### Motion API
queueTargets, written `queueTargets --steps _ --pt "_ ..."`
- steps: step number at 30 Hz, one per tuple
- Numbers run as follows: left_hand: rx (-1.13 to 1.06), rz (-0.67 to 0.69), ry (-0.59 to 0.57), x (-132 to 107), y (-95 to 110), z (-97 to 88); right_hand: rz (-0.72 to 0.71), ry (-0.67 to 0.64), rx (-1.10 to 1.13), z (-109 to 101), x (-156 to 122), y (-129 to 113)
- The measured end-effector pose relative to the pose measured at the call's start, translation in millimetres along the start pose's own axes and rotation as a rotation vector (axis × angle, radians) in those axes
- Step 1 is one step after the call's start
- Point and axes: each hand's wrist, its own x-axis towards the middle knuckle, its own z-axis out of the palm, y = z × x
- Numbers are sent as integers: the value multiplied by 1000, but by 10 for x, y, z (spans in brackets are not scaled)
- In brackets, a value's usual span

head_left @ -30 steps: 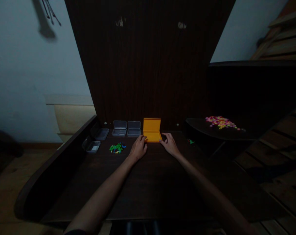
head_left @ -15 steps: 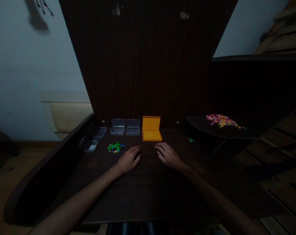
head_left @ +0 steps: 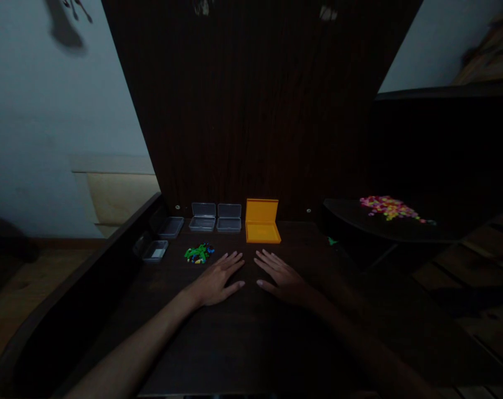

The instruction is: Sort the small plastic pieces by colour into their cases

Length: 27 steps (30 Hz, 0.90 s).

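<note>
Both left hand (head_left: 216, 281) and right hand (head_left: 283, 281) lie splayed, empty, before the yellow box (head_left: 262, 231): likely light, stiff; grip its sides.

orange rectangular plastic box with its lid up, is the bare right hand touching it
Apart: in the head view, the dark wooden tabletop shows as a strip between the orange rectangular plastic box and the bare right hand.

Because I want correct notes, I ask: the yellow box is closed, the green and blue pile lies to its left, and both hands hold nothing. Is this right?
The head view shows the yellow box open, not closed, its lid standing up. The green and blue pile does lie to its left, and the left hand and right hand hold nothing.
</note>
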Motion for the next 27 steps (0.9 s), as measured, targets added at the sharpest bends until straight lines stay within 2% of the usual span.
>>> queueTargets --steps 7,16,27 --pt "24 2 -35 -21 -21 2 -21 -3 -19 -2 -79 -28" --pt "75 -8 -13 -28 15 47 -45 45 -60 54 -123 -55" --pt "42 -2 -49 -87 -25 -4 -7 -22 -21 20 -106 -52"
